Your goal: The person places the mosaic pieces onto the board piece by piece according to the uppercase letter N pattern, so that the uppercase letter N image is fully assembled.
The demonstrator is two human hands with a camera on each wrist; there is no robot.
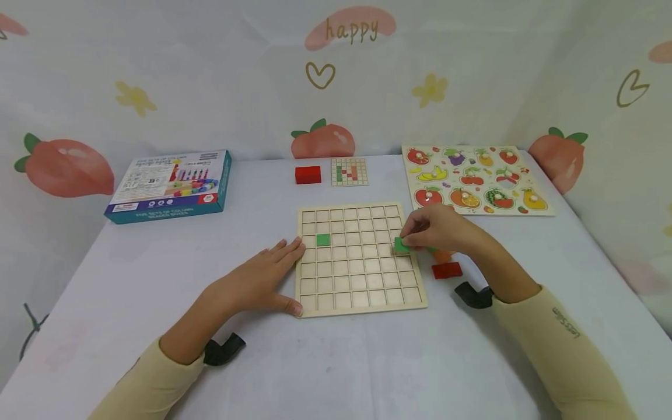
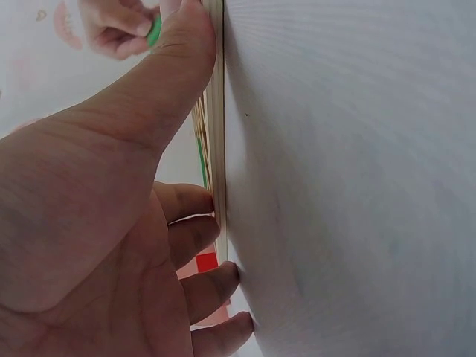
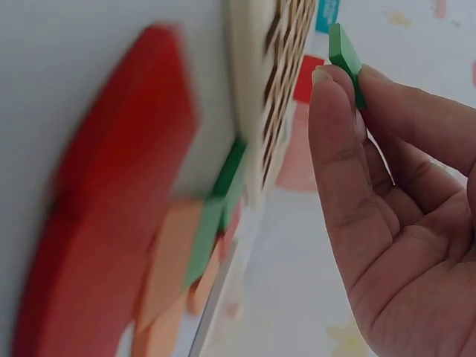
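Note:
A wooden grid board (image 1: 350, 268) lies on the white table, with one green square tile (image 1: 323, 240) in a cell near its upper left. My left hand (image 1: 257, 280) rests along the board's left edge, fingers spread and thumb at the lower corner. Over the board's right side, my right hand (image 1: 438, 228) pinches another green tile (image 3: 343, 56) between thumb and finger. Beside the board's right edge, partly under that hand, are red pieces (image 1: 447, 270), orange pieces (image 3: 169, 249) and green pieces (image 3: 212, 223).
A red block (image 1: 308, 175) and a small pattern card (image 1: 349, 172) lie behind the board. At the back right is a fruit puzzle board (image 1: 475, 181); a blue-edged box (image 1: 170, 186) lies at the back left. A patterned cloth wall closes off the far side.

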